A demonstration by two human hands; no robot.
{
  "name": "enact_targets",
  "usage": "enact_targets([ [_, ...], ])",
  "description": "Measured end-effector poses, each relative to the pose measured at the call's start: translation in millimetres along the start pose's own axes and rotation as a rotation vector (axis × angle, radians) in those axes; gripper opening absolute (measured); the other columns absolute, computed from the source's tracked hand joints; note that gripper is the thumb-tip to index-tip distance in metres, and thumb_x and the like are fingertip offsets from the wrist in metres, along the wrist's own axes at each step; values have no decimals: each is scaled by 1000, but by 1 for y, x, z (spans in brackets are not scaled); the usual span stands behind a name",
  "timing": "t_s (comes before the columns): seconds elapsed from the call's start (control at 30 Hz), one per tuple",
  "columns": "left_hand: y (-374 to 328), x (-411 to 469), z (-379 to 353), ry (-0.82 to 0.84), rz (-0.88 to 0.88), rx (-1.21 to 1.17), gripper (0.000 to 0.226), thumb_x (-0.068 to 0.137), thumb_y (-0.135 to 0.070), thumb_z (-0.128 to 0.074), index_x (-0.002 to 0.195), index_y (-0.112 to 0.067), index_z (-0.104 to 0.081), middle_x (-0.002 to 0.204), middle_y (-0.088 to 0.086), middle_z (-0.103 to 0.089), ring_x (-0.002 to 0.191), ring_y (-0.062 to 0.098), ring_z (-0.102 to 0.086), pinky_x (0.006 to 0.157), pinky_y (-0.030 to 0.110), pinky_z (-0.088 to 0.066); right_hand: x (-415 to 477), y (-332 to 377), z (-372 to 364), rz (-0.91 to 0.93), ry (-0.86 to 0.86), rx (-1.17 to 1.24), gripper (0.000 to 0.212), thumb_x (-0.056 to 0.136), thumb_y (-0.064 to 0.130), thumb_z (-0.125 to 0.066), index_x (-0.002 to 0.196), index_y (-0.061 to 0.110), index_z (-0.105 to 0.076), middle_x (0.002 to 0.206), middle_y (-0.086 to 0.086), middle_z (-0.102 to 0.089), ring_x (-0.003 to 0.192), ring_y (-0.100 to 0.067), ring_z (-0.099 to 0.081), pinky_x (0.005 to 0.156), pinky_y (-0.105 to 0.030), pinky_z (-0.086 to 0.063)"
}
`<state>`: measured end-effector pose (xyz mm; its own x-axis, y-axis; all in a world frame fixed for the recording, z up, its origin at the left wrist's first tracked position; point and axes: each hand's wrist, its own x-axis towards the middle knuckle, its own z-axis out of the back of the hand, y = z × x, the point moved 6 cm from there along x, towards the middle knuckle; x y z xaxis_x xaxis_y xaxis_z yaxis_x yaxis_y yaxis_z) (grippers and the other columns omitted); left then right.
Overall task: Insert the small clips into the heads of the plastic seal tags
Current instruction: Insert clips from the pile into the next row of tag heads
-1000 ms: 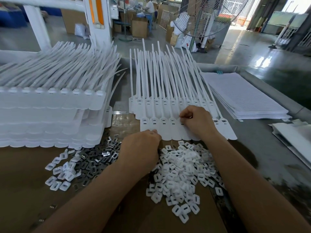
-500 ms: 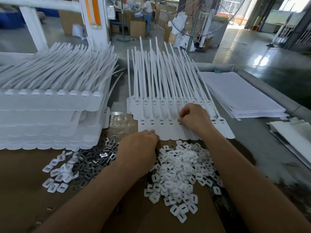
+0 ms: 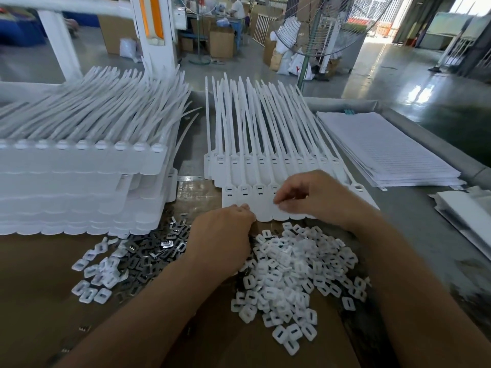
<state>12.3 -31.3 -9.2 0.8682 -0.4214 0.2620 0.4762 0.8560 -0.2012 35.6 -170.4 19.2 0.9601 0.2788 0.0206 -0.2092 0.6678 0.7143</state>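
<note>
Here, the seal tags [image 3: 240,193] are lying mid-bench, their tails pointing at the far edge. The right grip [image 3: 313,197] is hovering over their heads, thumb and forefinger nearly meeting; whether a clip is between them, I cannot tell. The left grip [image 3: 220,240] is curling against the tags' near ends, its contents hidden. White clips [image 3: 287,269] are lying heaped toward the near edge.

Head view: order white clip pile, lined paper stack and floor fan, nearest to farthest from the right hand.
1. White clip pile, just below the right hand.
2. Lined paper stack, to its right.
3. Floor fan, far behind.
</note>
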Motion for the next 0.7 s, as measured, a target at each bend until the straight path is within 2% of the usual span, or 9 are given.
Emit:
enact_targets([
  [0.1, -1, -1, 2, -7, -6, 10, 38, 86, -14, -40, 117, -30, -56, 123, -11, -56, 104, 10, -57, 75, 23, -44, -1, 6, -22, 18, 173, -123, 15, 78, 19, -71, 75, 33, -67, 69, 20, -65, 67, 9, -59, 62, -6, -45],
  [0.2, -1, -1, 0, 1, -5, 19, 37, 86, -14, -40, 115, -31, -56, 121, -11, -58, 101, 10, -58, 69, 20, -39, 1, 4, -32, 13, 219, -181, 9, 77, 20, -72, 82, 26, -70, 75, 17, -64, 66, 11, -56, 62, -7, -46],
  [0.27, -1, -2, -1, 5, -6, 18, 37, 86, -14, -40, 115, -30, -56, 120, -11, -57, 101, 10, -58, 69, 20, -38, 1, 4, -35, 8, 228, -189, 10, 75, 19, -74, 78, 27, -69, 75, 14, -65, 65, 10, -55, 63, -9, -46],
  [0.43, -2, -2, -1, 4, -3, 21, 37, 87, -15, -39, 118, -29, -55, 123, -10, -56, 105, 11, -57, 75, 23, -44, 0, 6, -34, 41, 201, -193, 21, 76, 17, -73, 69, 32, -60, 70, 17, -59, 65, 14, -52, 60, -4, -41],
  [0.5, -3, -2, 0, 1, 0, 18, 38, 87, -16, -38, 118, -30, -55, 124, -11, -56, 105, 11, -57, 75, 24, -44, -1, 5, -31, 33, 168, -174, 22, 77, 18, -72, 69, 32, -58, 70, 15, -59, 63, 10, -52, 59, -8, -42],
  [0.57, -2, -2, 1, 1, 0, 16, 38, 87, -16, -39, 119, -30, -55, 124, -11, -56, 105, 11, -57, 76, 24, -45, 0, 4, -26, 26, 129, -131, 21, 79, 16, -70, 72, 33, -59, 71, 13, -60, 61, 7, -55, 59, -11, -45],
  [0.7, -1, -2, 1, 11, 6, 11, 39, 86, -14, -41, 119, -29, -55, 125, -11, -55, 108, 12, -57, 77, 25, -46, 0, 2, -12, 25, -1, -15, 16, 82, 17, -67, 76, 31, -65, 71, 14, -65, 69, 7, -59, 64, -8, -45],
])
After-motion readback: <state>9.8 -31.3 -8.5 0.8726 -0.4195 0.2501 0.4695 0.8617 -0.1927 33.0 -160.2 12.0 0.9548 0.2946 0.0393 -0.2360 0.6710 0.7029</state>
